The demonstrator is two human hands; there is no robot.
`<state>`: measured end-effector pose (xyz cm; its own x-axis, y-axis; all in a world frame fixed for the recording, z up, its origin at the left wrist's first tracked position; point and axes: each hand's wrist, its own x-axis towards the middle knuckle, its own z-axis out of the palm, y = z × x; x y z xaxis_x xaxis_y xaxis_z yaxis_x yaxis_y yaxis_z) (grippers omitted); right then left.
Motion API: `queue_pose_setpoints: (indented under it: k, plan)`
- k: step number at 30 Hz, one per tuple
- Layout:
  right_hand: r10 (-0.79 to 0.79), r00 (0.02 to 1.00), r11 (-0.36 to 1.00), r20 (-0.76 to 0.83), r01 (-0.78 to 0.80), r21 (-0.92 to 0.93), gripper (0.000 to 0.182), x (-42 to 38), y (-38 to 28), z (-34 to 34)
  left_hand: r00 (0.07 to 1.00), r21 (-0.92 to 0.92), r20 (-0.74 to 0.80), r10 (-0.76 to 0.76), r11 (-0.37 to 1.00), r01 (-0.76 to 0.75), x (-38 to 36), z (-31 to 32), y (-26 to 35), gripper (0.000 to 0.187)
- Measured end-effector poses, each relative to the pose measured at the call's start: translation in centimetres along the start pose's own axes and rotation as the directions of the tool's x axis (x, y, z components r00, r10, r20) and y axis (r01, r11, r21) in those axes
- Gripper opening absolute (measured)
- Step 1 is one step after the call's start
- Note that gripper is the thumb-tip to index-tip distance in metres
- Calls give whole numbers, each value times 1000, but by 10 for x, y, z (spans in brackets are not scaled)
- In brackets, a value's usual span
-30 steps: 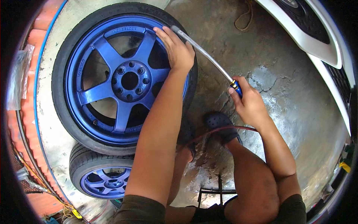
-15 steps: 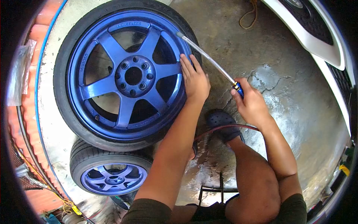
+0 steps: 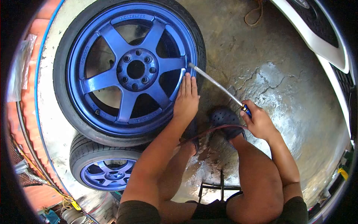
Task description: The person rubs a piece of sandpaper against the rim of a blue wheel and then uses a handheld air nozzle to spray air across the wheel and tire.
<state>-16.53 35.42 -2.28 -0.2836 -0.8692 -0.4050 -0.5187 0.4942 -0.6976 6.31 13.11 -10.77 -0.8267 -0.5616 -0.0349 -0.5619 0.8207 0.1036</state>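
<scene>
A large blue five-spoke wheel [image 3: 126,71] with its tyre stands upright on the wet concrete floor. My left hand [image 3: 185,100] lies flat with fingers together against the rim's lower right edge. My right hand [image 3: 258,120] grips the blue handle of an air blow gun [image 3: 218,85]. Its long metal nozzle slants up left, and the tip meets the rim edge just above my left fingertips. A red hose [image 3: 216,129] runs from the handle across my dark clog [image 3: 223,120].
A second blue wheel [image 3: 104,170] stands lower left, partly behind the first. A white car bumper [image 3: 317,33] fills the upper right. A rope [image 3: 254,15] lies on the floor at the top. A metal stool frame [image 3: 220,186] is beneath me. An orange wall [image 3: 30,93] is left.
My left hand slid down the rim's right side from the top. The nozzle tip followed it down the rim edge, and my right hand dropped lower. The wheel shifted slightly.
</scene>
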Motion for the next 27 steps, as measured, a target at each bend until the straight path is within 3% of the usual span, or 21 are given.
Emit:
queue_pose_setpoints:
  k: [6,9,10,11,13,15,17,20,23,26,27]
  plan:
    - [-139,976,990,169,131,54,35,-12,8,-3,983,159,172,60,983,-88,-51,-24,-11,91]
    - [-232,950,972,209,220,81,35,-14,12,-2,945,381,302,123,894,-238,-81,-46,-18,88]
    - [-242,950,970,199,232,71,35,-15,11,-2,938,372,311,152,889,-268,-90,-51,-23,87]
    - [-249,950,968,189,242,60,35,-16,10,-3,929,363,321,183,882,-299,-98,-55,-28,87]
    - [-122,983,991,137,113,71,34,-11,6,-7,904,352,353,242,861,-368,-96,-68,-30,91]
    - [-33,996,995,80,25,95,33,-6,5,-10,916,304,338,216,896,-324,-77,-79,-26,93]
    - [-55,998,994,43,51,96,32,-2,6,-12,932,322,305,195,900,-294,-43,-86,-27,95]
    - [-52,998,995,17,51,88,33,1,6,-12,937,515,278,212,791,-331,14,-94,-32,91]
    - [-26,1000,994,0,26,104,33,1,3,-10,886,650,311,345,602,-463,60,-86,-51,80]
    - [-34,999,993,-30,38,110,33,1,8,-6,914,673,352,201,624,-397,91,-91,-43,69]
    - [-27,999,993,-32,31,115,33,1,8,-6,927,673,302,222,639,-373,92,-90,-51,64]
